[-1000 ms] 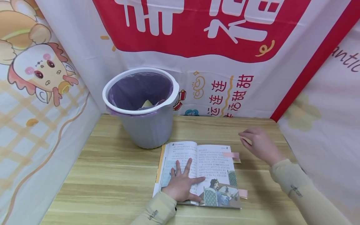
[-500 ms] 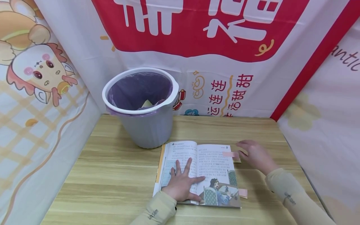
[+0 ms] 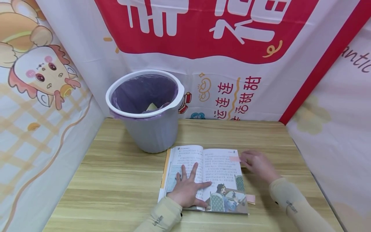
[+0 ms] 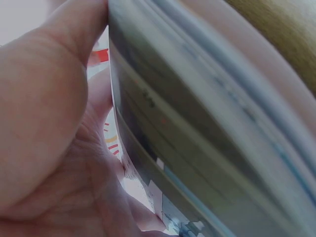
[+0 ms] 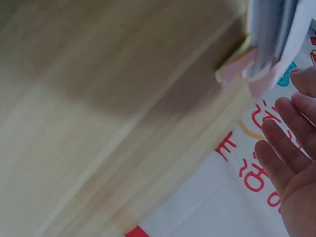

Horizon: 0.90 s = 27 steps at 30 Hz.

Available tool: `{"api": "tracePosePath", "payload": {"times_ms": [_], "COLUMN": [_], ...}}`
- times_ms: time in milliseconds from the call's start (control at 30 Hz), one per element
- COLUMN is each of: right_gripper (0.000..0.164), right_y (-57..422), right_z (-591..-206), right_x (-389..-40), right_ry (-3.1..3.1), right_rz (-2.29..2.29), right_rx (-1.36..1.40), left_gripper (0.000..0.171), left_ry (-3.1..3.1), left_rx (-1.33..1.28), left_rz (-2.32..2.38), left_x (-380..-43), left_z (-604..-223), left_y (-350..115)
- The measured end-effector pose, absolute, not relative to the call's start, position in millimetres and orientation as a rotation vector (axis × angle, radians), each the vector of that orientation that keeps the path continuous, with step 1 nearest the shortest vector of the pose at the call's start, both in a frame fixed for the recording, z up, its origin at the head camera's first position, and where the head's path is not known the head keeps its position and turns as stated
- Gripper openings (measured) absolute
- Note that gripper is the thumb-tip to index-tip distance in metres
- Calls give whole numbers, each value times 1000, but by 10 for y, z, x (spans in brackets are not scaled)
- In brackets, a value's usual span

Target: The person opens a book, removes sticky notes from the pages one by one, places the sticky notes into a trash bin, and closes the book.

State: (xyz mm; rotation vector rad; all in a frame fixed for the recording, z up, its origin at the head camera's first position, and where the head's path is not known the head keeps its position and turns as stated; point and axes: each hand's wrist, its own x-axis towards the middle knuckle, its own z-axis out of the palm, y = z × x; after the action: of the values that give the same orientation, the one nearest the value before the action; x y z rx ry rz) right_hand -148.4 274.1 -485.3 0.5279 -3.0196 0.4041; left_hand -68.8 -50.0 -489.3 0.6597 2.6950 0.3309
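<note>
two hands (image 3: 186, 190) (image 3: 258, 163), one book (image 3: 215, 170), one bin (image 3: 150, 133), two pink tabs (image 3: 235, 159) (image 3: 250, 198)

Right cloth (image 3: 339, 135) reads "antic", back cloth (image 3: 197, 61) "甜甜"

Plain cream sleeves (image 3: 301, 211) are worn, small dark lettering (image 3: 157, 220) is printed on each, and some tiny black bit (image 3: 181, 215) can be spotted by the left cuff (image 3: 174, 206).

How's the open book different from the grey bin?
The book lies flat and open, while the bin stands upright and taller.
The book has white pages with words and a picture; the bin is grey with a purple bag inside.
The left hand rests on the book, but no hand touches the bin.
Both are on the wooden table.
</note>
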Motion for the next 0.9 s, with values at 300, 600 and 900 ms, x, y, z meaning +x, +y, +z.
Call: {"api": "tracePosePath", "payload": {"times_ms": [300, 600, 900], "right_gripper": [38, 39, 40], "right_y": [2757, 2762, 2752], "right_z": [-5021, -5087, -5090], "right_x": [-1462, -1480, -1489], "right_ry": [-3013, -3003, -3060], "right_rz": [363, 367, 408], "right_rx": [518, 511, 427], "left_gripper": [79, 79, 79], "left_ry": [2698, 2686, 2686], "left_rx": [654, 642, 641], "left_rz": [321, 314, 323], "left_x": [-681, -677, -676], "left_z": [-4875, -4859, -4855], "left_y": [-494, -487, -481]}}
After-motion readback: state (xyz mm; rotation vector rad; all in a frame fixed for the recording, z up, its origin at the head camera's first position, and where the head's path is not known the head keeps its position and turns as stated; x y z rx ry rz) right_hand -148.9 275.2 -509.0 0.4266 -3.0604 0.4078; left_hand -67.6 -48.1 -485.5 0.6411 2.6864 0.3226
